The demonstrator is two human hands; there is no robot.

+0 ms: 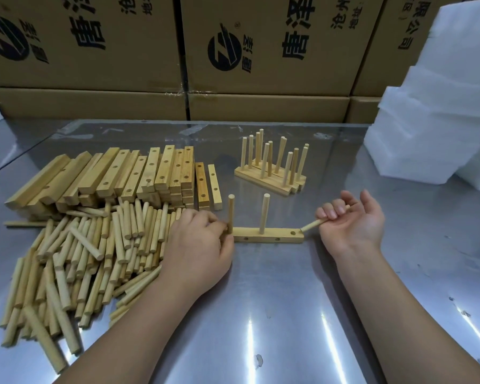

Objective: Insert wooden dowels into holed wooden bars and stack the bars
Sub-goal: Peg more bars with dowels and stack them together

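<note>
While my right hand (352,220) grips a slanted pale wooden dowel (312,225), left hand (200,242) pinches an upright wooden dowel (230,214).
Free hole (293,233) in pale holed wooden bar (277,233): just left of slanted tip.

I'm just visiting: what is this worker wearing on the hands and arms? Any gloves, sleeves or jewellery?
Nothing that shows. The left hand and the right hand are bare, with no gloves, rings or tape. The left forearm and the right forearm are uncovered down to the picture's bottom edge: no sleeve, watch or bracelet is in view. The fingernails on the right hand look short and plain.
</note>
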